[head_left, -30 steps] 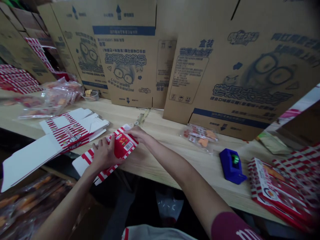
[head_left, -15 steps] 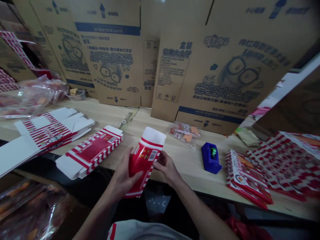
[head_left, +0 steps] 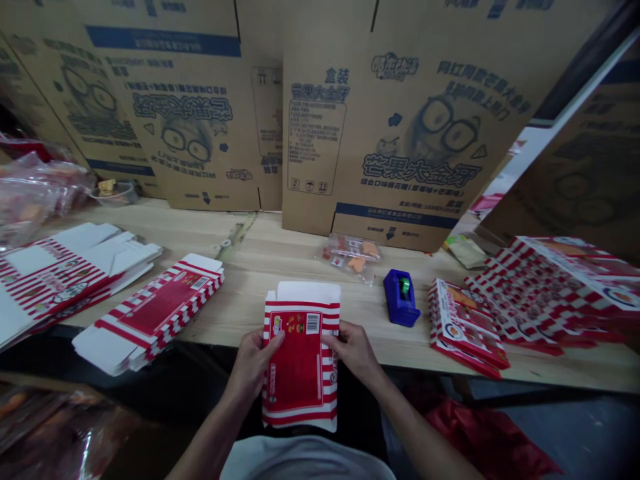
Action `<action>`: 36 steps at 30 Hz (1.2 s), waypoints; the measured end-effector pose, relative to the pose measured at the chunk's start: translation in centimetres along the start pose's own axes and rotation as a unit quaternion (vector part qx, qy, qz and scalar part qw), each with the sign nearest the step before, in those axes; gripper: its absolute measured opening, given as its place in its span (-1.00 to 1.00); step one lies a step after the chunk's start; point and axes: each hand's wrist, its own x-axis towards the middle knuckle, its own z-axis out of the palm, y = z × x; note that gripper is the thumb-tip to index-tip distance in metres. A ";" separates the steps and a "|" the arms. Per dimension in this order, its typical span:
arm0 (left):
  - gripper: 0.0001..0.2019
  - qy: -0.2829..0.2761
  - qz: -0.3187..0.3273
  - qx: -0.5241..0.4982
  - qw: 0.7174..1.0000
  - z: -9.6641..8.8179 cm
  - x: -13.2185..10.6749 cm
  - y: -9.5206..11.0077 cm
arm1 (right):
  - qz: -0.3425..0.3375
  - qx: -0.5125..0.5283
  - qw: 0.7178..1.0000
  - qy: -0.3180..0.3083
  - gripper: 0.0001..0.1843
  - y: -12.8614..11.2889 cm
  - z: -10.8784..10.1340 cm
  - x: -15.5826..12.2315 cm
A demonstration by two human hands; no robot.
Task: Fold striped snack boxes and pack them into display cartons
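Note:
A red-and-white striped carton (head_left: pixel 297 373), its white end flap sticking up at the far end, is held in front of me at the table's front edge. My left hand (head_left: pixel 256 360) grips its left side, thumb lying on the printed red panel. On the opposite side my right hand (head_left: pixel 354 350) pinches the striped edge near the barcode. The carton looks fairly flat, panel facing up. Left of it lies a stack of flattened striped cartons (head_left: pixel 160 307). A blue tape dispenser (head_left: pixel 401 300) with green tape stands to the right.
Tall brown cardboard boxes (head_left: pixel 320 133) line the table's back. Clear packets (head_left: pixel 353 257) lie before them. Striped boxes (head_left: pixel 470 327) are stacked at right, unfolded white-and-red cartons (head_left: pixel 65 267) at left. An open box of wrapped goods (head_left: pixel 55 427) sits lower left, a plastic cup (head_left: pixel 115 192) behind.
The carton has turned from tilted and bowed to upright and flatter, its panel facing me. My right hand has shifted along its right edge. My view has swung slightly right.

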 end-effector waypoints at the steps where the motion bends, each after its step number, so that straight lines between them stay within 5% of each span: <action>1: -0.61 0.012 -0.011 -0.017 1.000 0.0 0.0 -0.3 | -0.005 -0.026 1.000 0.007 -0.77 0.3 -0.1 -0.1; 7: -0.66 -0.099 -0.034 0.002 0.994 -1.1 -0.4 -2.1 | -0.005 0.009 0.997 0.077 -0.72 1.4 -1.4 1.0; 14: -0.61 -0.126 -0.067 0.014 0.990 -1.9 -1.1 -2.2 | 0.009 0.011 0.997 0.080 -0.70 2.3 -2.1 1.8; 21: -0.30 -0.013 0.077 -0.010 0.997 -1.8 1.3 -0.8 | 0.131 0.140 0.979 -0.071 -0.67 2.8 -1.0 -2.6; 27: -0.35 -0.049 0.062 0.000 0.997 -2.3 1.4 -2.0 | 0.068 0.136 0.987 0.047 -0.42 2.7 -1.7 -1.7; 31: -0.56 -0.076 0.037 0.027 0.996 -2.6 1.4 -1.7 | 0.024 0.015 0.999 0.045 -0.59 2.7 -2.4 -0.1; 36: -0.79 -0.009 0.059 0.055 0.997 -2.4 2.3 -1.5 | -0.012 0.000 0.999 0.031 -0.78 2.8 -2.3 0.2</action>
